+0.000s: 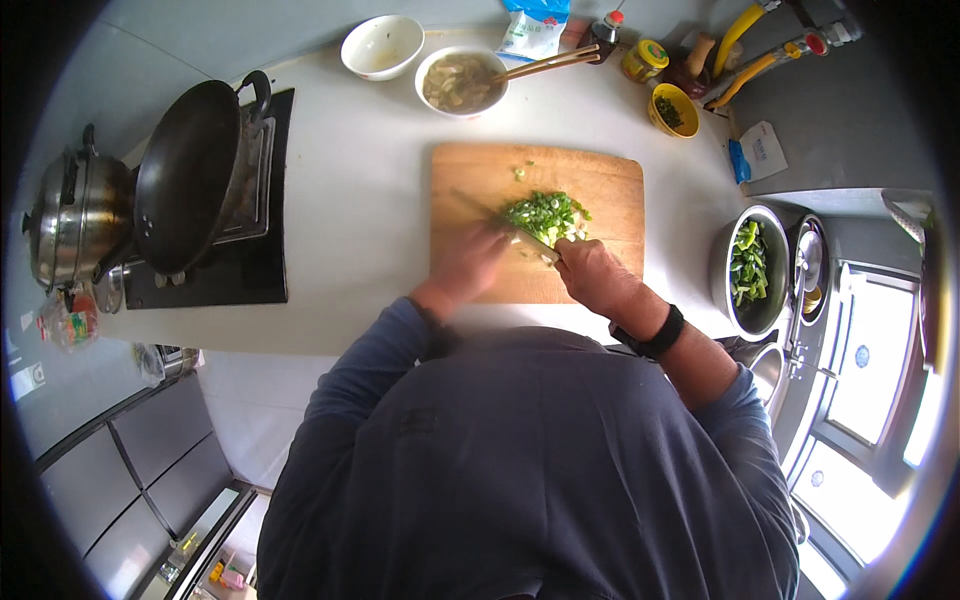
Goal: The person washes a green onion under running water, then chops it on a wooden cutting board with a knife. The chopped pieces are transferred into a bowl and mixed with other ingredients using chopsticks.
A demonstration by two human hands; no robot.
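Note:
My right hand [596, 274] is closed around the handle of a kitchen knife [537, 244]. The blade slants up and left along the near-left edge of a pile of chopped green onions [546, 213]. Beneath them lies a wooden cutting board [611, 176], with a few stray bits of onion [520, 174] towards its far side. Motion blur covers my left hand [466, 264], which is over the left part of the board with its fingertips close to the blade. Whether those fingers hold anything cannot be made out.
Behind the board stand a bowl of food in broth [459, 84] with chopsticks [551, 63] across it, and a white bowl [382, 49]. A black wok [191, 180] sits on the stove at left. To the right are a yellow bowl [686, 124] and a metal basin of cut greens [720, 277].

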